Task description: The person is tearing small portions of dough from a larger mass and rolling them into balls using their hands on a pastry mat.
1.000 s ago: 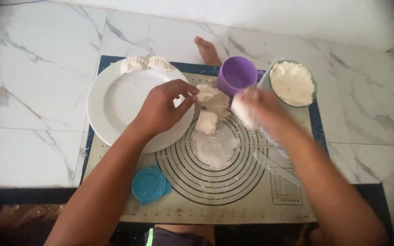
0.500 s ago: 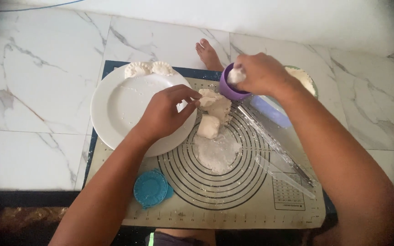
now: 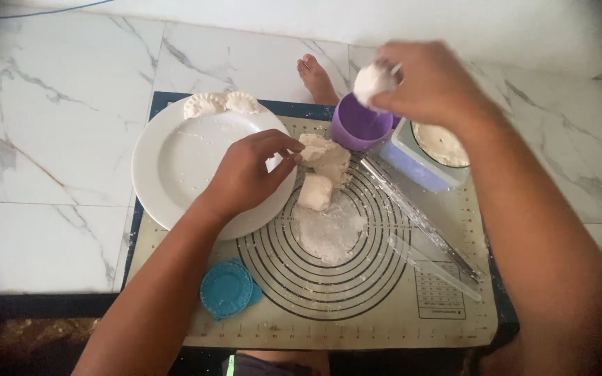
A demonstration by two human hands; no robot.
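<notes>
Left hand: the left hand (image 3: 245, 177) lies palm down across the right rim of the white plate (image 3: 175, 163), forearm running in from the near left; its fingers (image 3: 283, 150) are curled together and the tips pinch the left edge of the dough lump (image 3: 325, 154).
Right hand: the right hand (image 3: 430, 83) is raised at the far side, above the purple cup (image 3: 360, 125), arm coming in from the near right; its fingers close around a small dough ball (image 3: 373, 82), which they hold over the cup's mouth.
Dough ball: white, rounded, floury, partly covered by the fingertips.
Dough lump: pale, irregular, lying on the far part of the mat's ring pattern, just right of the plate; a smaller cut dough piece (image 3: 315, 191) sits just near of it.
Flour patch: a dusting of loose flour (image 3: 329, 233) spreads at the centre of the rings.
Plate: round, white, with two crimped dumplings (image 3: 221, 103) side by side on its far rim.
Other things: a clear rolling pin (image 3: 412, 219) lies aslant on the right of the mat; a blue round mould (image 3: 228, 289) rests at the near left; a pale box (image 3: 426, 157) holding a bowl of filling stands far right.
Surface: a beige pastry mat (image 3: 357, 327) printed with concentric circles, laid on a white marble floor (image 3: 50, 118).
Room: a bare foot (image 3: 315, 76) shows beyond the mat's far edge.
</notes>
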